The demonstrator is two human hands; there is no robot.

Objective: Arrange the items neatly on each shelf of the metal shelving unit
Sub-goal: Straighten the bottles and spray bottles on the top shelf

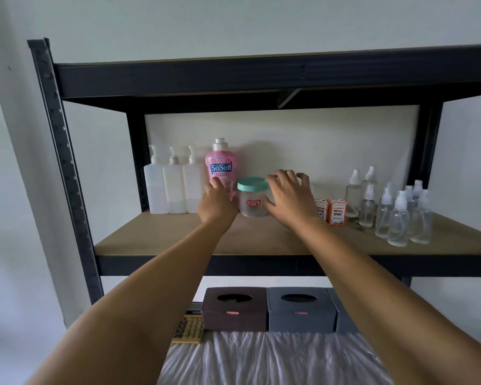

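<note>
A: Where's the jar (253, 200)?
B: Upright on the shelf (161, 240), between both hands; left hand (218, 202) beside it, right hand (289, 194) spread, fingers loose, gripping nothing

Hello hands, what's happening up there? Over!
Left hand open, touching pink SoSoft bottle. Right hand open beside teal-lidded jar. Ink boxes close by.

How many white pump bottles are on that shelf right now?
3. The pump bottles stand side by side at the shelf's left end: left, middle, right, the last beside the pink detergent bottle. None looks hidden.
</note>
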